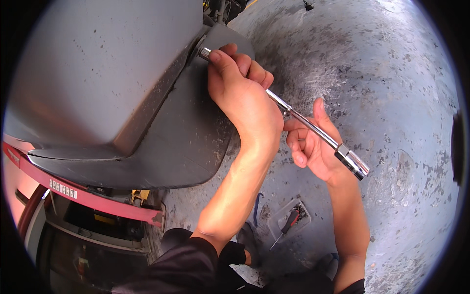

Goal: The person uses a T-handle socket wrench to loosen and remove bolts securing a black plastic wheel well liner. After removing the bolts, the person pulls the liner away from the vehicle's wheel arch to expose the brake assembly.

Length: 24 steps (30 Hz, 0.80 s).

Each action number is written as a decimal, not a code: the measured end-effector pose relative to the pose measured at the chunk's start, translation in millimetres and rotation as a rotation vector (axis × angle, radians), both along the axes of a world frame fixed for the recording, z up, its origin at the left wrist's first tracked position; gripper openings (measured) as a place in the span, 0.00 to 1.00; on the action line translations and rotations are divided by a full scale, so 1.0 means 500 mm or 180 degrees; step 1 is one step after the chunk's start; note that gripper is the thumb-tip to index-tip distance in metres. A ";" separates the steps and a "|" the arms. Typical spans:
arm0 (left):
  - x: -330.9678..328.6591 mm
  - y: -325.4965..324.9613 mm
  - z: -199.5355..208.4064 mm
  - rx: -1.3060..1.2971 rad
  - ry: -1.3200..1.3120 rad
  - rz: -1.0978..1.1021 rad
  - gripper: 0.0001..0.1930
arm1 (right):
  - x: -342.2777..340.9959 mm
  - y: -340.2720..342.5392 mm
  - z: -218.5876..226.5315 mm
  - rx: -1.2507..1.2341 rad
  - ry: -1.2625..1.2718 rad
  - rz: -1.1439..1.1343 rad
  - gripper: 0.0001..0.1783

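A chrome socket wrench runs slantwise from upper left to lower right. My left hand is wrapped round its upper part, thumb and fingers close behind the small socket. That socket meets the edge of a dark plastic liner beside a grey vehicle body panel; the fastener there is hidden. Below and to the right, my right hand is behind the shaft, thumb raised and fingers loosely bent, not closed round it. The wrench's larger end socket sticks out past this hand.
On the worn grey floor, a clear plastic tray holds small parts, with a red-and-black screwdriver lying across it. A blue tool lies nearby. A red beam and yellow bracket stand low at left.
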<state>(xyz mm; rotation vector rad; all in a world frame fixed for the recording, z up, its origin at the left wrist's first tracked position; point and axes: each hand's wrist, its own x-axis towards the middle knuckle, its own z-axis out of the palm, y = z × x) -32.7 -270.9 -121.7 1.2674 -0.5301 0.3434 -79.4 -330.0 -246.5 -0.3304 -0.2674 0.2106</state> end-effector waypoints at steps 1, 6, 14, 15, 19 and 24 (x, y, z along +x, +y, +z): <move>-0.001 0.003 0.002 0.0012 0.0022 0.0044 0.16 | 0.005 0.012 0.005 0.0425 -0.0032 0.0139 0.31; 0.001 0.001 -0.001 0.0129 -0.0087 0.0080 0.17 | 0.025 0.066 0.005 0.1935 -0.0481 0.0648 0.34; -0.008 0.006 0.003 0.0047 0.0007 -0.0187 0.17 | 0.046 0.084 -0.004 0.2254 -0.1072 0.0800 0.26; -0.006 0.006 0.001 0.0117 -0.0038 -0.0160 0.18 | 0.051 0.085 -0.003 0.2241 -0.1103 0.0539 0.26; -0.017 0.006 -0.001 0.0376 0.0099 -0.0003 0.19 | 0.072 0.093 0.016 0.1808 -0.1243 -0.0810 0.27; -0.029 0.003 -0.004 0.0306 0.0279 0.0027 0.18 | 0.145 0.080 0.011 -0.0520 -0.1397 -0.4229 0.23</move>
